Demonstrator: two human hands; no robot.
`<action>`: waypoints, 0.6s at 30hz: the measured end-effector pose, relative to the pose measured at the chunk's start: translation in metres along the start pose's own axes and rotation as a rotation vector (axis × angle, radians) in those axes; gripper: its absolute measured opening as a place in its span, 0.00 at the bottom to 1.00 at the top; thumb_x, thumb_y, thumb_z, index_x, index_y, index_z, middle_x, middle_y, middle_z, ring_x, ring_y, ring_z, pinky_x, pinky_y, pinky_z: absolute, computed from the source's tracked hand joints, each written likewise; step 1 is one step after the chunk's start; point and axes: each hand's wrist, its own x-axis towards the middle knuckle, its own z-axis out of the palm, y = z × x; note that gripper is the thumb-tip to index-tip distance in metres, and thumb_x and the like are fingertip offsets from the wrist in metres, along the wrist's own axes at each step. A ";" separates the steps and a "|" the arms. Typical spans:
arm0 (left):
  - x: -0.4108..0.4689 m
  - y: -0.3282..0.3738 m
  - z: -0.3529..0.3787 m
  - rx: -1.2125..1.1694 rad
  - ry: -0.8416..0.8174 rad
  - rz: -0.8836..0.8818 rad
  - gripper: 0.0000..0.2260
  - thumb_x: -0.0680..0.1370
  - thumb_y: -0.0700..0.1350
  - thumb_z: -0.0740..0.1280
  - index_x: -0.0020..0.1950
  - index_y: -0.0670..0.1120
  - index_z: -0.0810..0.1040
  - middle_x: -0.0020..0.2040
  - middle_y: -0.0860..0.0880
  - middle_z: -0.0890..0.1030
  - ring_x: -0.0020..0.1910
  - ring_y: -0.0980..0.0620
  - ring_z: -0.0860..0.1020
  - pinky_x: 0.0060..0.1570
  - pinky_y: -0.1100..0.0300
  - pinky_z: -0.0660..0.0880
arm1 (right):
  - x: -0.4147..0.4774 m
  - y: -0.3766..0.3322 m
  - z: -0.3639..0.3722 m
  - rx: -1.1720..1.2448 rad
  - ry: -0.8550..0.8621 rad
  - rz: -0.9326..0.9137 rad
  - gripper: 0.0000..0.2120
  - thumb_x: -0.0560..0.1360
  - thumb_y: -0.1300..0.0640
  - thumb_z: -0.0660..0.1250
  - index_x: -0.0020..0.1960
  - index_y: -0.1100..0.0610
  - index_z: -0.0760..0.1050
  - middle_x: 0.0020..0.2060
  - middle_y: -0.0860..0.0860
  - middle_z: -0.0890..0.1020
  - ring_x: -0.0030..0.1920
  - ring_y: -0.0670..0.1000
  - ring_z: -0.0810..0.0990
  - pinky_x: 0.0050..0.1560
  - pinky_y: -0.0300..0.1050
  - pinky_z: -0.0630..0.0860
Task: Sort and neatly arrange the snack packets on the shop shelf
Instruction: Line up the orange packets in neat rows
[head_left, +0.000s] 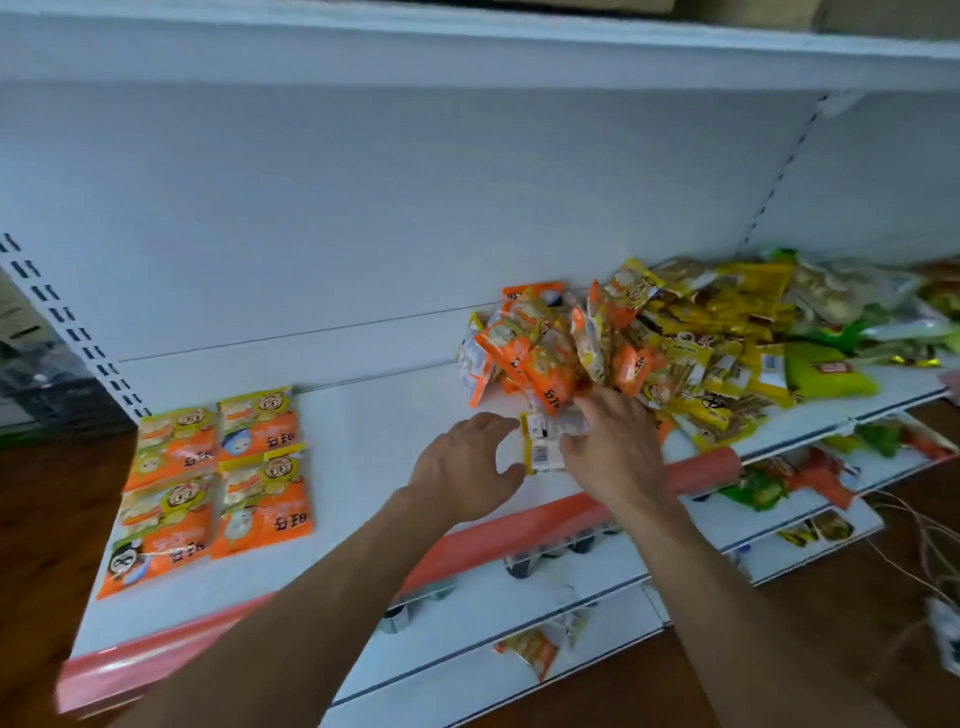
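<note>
Several orange snack packets (218, 478) lie flat in a neat two-by-two block at the left of the white shelf (395, 415). A loose heap of orange packets (540, 353) sits mid-shelf, running into a heap of yellow packets (722, 332) and green packets (826, 371) to the right. My right hand (613, 441) grips a small white-backed packet (543, 449) at the near foot of the orange heap. My left hand (467, 467) hovers just left of that packet, fingers spread, holding nothing.
A red price strip (519, 525) runs along the shelf's front edge. Lower shelves (571, 587) hold dark bottles and more packets, including one orange packet (530, 649). An upper shelf (467, 47) overhangs. Loose cords (924, 551) hang at the right over the brown floor.
</note>
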 end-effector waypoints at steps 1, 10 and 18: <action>0.008 0.009 0.009 -0.005 0.004 0.023 0.28 0.79 0.54 0.64 0.77 0.52 0.62 0.76 0.50 0.64 0.73 0.50 0.64 0.69 0.57 0.63 | -0.002 0.009 0.003 0.019 -0.003 -0.012 0.23 0.76 0.48 0.66 0.68 0.54 0.72 0.69 0.53 0.70 0.70 0.58 0.65 0.70 0.55 0.64; 0.035 0.037 0.058 0.051 0.150 0.049 0.28 0.76 0.60 0.65 0.75 0.56 0.65 0.72 0.53 0.70 0.69 0.50 0.69 0.65 0.56 0.65 | 0.000 0.045 0.006 0.410 0.098 -0.076 0.11 0.78 0.54 0.66 0.59 0.54 0.76 0.55 0.48 0.80 0.53 0.50 0.79 0.48 0.46 0.76; 0.012 0.020 0.040 -0.109 0.318 0.005 0.15 0.76 0.44 0.68 0.62 0.49 0.81 0.61 0.51 0.80 0.58 0.51 0.79 0.60 0.61 0.71 | 0.028 0.031 -0.013 0.483 0.294 -0.125 0.11 0.75 0.55 0.71 0.56 0.56 0.77 0.51 0.49 0.79 0.47 0.50 0.79 0.41 0.46 0.75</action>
